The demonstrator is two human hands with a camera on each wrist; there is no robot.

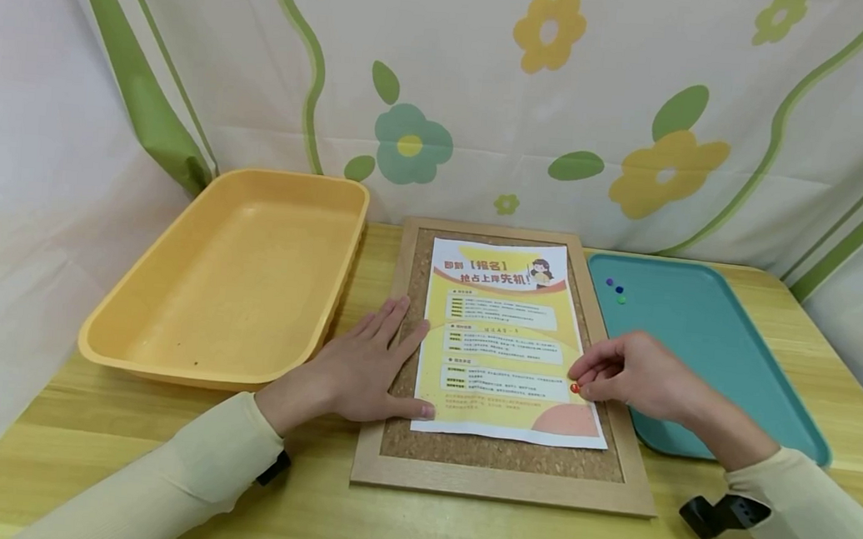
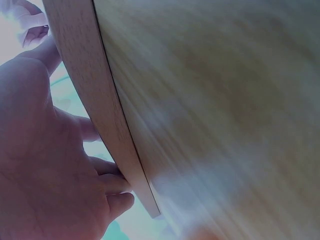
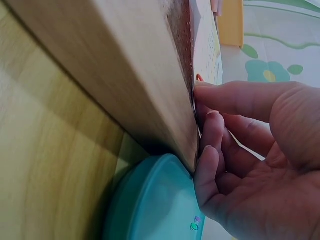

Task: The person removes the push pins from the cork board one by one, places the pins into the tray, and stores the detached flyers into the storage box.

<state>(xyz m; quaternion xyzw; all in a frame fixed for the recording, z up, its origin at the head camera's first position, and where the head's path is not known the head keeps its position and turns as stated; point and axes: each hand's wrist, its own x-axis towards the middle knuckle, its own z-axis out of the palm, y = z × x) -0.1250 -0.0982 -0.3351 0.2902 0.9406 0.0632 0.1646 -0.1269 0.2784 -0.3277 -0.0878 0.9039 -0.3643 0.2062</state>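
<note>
A printed paper poster (image 1: 502, 341) lies on a wood-framed cork board (image 1: 501, 456). My left hand (image 1: 368, 365) rests with fingers spread across the board's left frame, its thumb on the poster's lower left edge. In the left wrist view, its fingers (image 2: 117, 185) lie along the frame's edge. At the poster's right edge, toward the bottom, my right hand (image 1: 638, 376) pinches a red push pin (image 1: 575, 388) between thumb and fingers. Seen from the right wrist, only a sliver of the red push pin (image 3: 199, 77) shows past the thumb. The pin's point is hidden.
On the right a teal tray (image 1: 725, 365) holds several small pins (image 1: 619, 290) in purple, blue and green, close to its far left corner. A deep yellow tub (image 1: 243, 281) stands to the left. Behind the wooden table (image 1: 503, 533) hangs a flowered curtain (image 1: 482, 81).
</note>
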